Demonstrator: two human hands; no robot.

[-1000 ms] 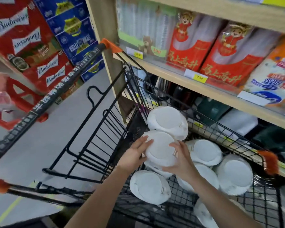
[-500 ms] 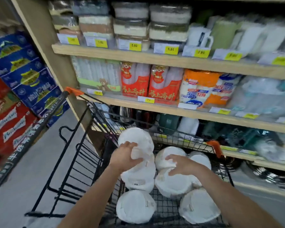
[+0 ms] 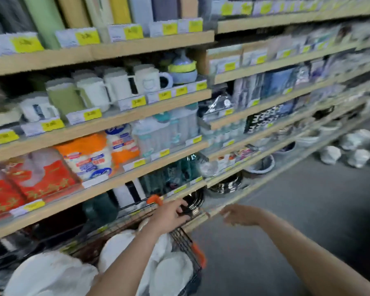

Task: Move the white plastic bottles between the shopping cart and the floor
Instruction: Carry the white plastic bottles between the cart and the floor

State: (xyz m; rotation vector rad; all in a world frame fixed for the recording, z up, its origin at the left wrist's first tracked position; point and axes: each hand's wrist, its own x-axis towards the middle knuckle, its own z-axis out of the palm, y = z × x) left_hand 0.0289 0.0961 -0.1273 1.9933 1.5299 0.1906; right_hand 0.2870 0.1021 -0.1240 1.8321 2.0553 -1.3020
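- Reaching forward, your left hand (image 3: 171, 215) hovers over the cart (image 3: 188, 248), fingers spread, holding nothing.
- Your right hand (image 3: 240, 215) is blurred; its fingers I cannot tell.
- Bottles (image 3: 165, 272) crowd the near cart; more bottles on the floor (image 3: 350, 152), far right.

Wooden shelves (image 3: 124, 122) with yellow price tags (image 3: 92, 113) carry mugs (image 3: 146, 80), orange packs (image 3: 88, 154), red packs (image 3: 41, 182) and metal bowls (image 3: 226, 184).
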